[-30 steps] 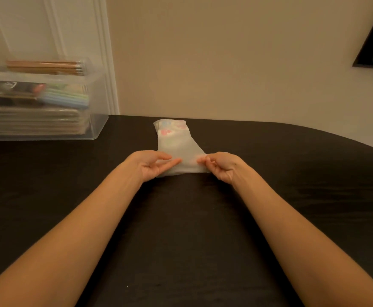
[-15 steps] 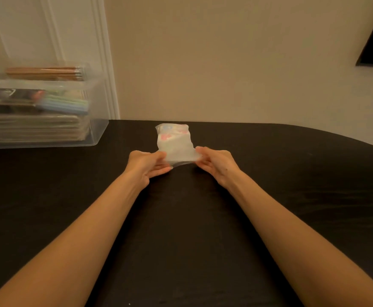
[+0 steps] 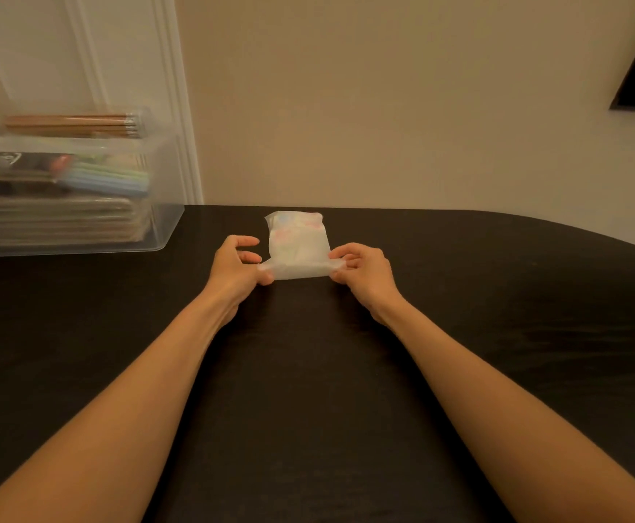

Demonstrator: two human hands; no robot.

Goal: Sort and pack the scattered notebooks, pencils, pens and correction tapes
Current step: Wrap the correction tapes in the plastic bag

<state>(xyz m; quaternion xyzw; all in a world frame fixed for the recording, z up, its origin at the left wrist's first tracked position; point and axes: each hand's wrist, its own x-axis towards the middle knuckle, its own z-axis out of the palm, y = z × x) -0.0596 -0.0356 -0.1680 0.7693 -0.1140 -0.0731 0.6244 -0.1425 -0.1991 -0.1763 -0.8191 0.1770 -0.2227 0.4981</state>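
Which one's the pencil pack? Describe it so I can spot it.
On the black table, far left, stands a clear plastic box. The pencil pack lies on its lid, the only thing up there: brown shafts, metal ends pointing right.

Forearms outstretched, left hand (image 3: 234, 264), right hand (image 3: 363, 271), each in pinch grip on pouch (image 3: 297, 252)

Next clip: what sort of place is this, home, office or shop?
Probably a room in a home: a black table against a plain beige wall, white moulded door trim at left, a clear plastic box of stationery on the table. An office cannot be excluded.
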